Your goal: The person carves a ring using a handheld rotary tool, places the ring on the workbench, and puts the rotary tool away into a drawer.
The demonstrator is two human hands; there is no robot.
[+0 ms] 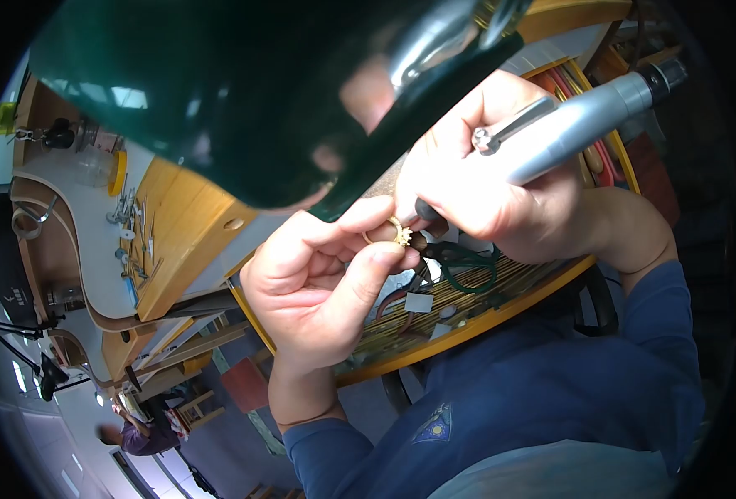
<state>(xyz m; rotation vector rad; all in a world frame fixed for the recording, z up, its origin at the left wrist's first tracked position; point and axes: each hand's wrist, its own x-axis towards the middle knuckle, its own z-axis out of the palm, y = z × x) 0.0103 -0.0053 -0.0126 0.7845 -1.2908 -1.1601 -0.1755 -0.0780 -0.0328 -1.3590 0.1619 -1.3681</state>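
My left hand (318, 287) pinches a gold-coloured ring (404, 236) between thumb and fingertips; a small flower-like setting shows at its right side. My right hand (488, 170) is wrapped round a silver rotary handpiece (596, 125), whose body slants up to the right. A dark rounded tip (425, 209) pokes out by the right fingertips, close beside the ring. Whether it touches the ring I cannot tell. Glare washes out much of the right hand. Below the ring, in the open drawer (467, 339), lies a tool with green loop handles (472, 270).
A dark green lamp shade (218, 100) hangs close above both hands and hides part of the wooden bench (193, 216). Several small bits (139, 241) and a yellow-rimmed jar (118, 173) stand at left. Another person (143, 434) is in the background.
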